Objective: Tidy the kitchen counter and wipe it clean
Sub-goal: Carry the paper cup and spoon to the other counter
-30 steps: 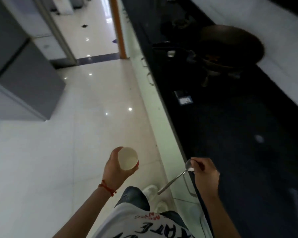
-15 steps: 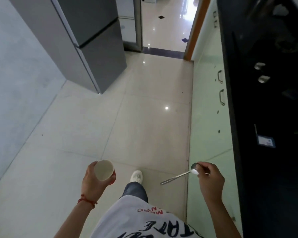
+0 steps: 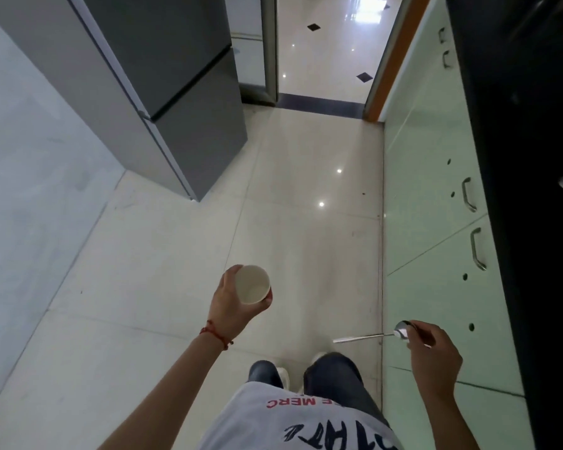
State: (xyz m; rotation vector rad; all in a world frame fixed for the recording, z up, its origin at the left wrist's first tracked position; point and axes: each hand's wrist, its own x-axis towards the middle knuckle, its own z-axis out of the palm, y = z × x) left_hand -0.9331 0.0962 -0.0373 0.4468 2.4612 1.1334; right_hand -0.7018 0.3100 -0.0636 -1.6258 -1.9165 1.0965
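**Cup and spoon carried along the cabinet fronts**

Our left hand (image 3: 229, 298) grips a white cup (image 3: 252, 284) over open floor tiles (image 3: 163, 254). Our right hand (image 3: 431, 354) pinches a spoon (image 3: 376, 334) by its bowl, handle pointing left, just beside the green cabinets (image 3: 433, 228) under the black counter (image 3: 533, 222). The grey fridge (image 3: 163, 92) stands well apart to the left.

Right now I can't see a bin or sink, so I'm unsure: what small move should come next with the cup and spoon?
Probably keep walking ahead with both. The left hand grips the paper cup, the right hand pinches the spoon by its bowl, and nothing within reach could take them; the counter lies to the right.
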